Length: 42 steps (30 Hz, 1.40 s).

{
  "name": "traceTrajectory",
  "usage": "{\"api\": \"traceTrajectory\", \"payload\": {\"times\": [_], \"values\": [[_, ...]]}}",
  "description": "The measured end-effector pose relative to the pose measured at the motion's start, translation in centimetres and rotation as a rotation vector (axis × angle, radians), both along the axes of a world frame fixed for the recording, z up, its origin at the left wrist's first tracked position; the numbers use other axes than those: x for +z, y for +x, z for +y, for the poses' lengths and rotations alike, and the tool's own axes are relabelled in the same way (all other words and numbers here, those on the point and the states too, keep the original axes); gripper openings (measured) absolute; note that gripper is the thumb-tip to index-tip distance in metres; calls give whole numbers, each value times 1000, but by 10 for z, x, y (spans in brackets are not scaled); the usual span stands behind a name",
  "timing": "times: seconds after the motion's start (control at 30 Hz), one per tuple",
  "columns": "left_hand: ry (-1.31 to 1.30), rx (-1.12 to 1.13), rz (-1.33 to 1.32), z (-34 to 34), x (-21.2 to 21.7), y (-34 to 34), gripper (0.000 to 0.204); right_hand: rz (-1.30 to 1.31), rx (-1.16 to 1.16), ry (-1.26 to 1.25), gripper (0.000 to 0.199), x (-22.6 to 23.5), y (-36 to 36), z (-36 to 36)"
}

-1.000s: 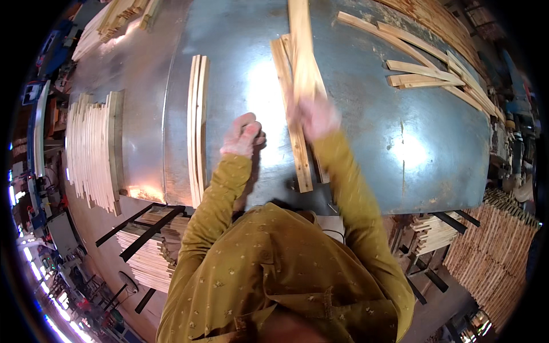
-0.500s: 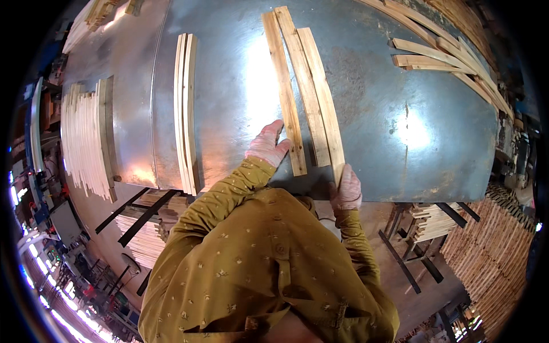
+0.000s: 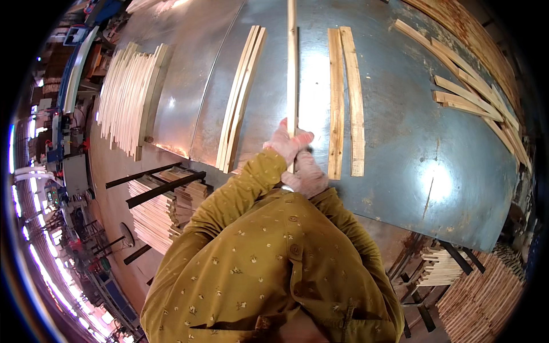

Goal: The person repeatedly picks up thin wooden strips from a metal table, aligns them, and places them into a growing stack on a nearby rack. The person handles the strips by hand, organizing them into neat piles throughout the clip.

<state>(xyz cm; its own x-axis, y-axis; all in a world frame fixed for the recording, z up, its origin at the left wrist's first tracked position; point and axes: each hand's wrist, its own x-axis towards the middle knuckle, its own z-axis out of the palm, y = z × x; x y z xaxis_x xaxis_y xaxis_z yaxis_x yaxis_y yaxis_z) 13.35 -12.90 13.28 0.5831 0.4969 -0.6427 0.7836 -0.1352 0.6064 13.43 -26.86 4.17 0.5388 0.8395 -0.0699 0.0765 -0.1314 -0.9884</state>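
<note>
At a metal table, left hand and right hand both grip one wooden strip; holding it straight seems wise.

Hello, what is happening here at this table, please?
A person in a mustard shirt grips one long wooden strip with both hands, the left hand above the right hand, over a metal table. Two strips lie flat to the right, a small bundle to the left, and a big stack farther left.
</note>
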Motion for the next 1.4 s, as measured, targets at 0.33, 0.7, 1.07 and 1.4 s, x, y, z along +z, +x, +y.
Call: {"api": "traceTrajectory", "payload": {"times": [0.33, 0.7, 1.07, 1.4], "values": [[891, -133, 523, 82, -46, -107, 67, -737, -497, -908, 78, -28, 72, -95], [524, 41, 546, 99, -55, -108, 100, -655, -409, -910, 89, -9, 7, -50], [132, 565, -254, 95, -71, -198, 76, -404, -313, -910, 85, 7, 17, 22], [445, 287, 274, 143, -65, -202, 100, -131, -127, -555, 77, -8, -115, 129]]}}
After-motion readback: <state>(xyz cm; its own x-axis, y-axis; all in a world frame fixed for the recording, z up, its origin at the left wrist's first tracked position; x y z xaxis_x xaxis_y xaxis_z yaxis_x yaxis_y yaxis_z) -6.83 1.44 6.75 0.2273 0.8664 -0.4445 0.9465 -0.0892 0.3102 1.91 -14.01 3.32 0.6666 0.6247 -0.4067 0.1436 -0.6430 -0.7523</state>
